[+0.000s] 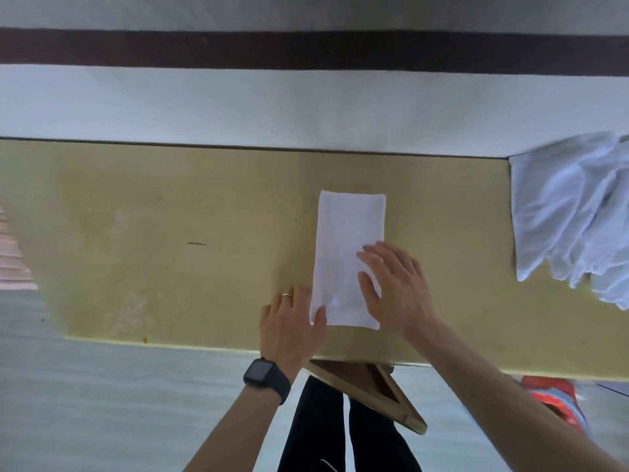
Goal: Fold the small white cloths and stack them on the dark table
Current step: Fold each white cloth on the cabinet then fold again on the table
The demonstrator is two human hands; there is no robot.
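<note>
A small white cloth (343,240), folded into a long narrow rectangle, lies flat on the yellowish table top (170,240), its long side running away from me. My right hand (394,287) rests flat on the cloth's near right part, fingers spread. My left hand (289,325), with a ring and a dark watch on the wrist, touches the cloth's near left corner, thumb on the fabric. A heap of unfolded white cloths (575,216) lies at the table's right end.
The table's near edge (204,345) runs across the lower view, with a wooden brace (371,386) under it above my dark-trousered legs. A white wall with a dark stripe (306,51) stands behind the table. Something red (558,400) lies on the floor at right.
</note>
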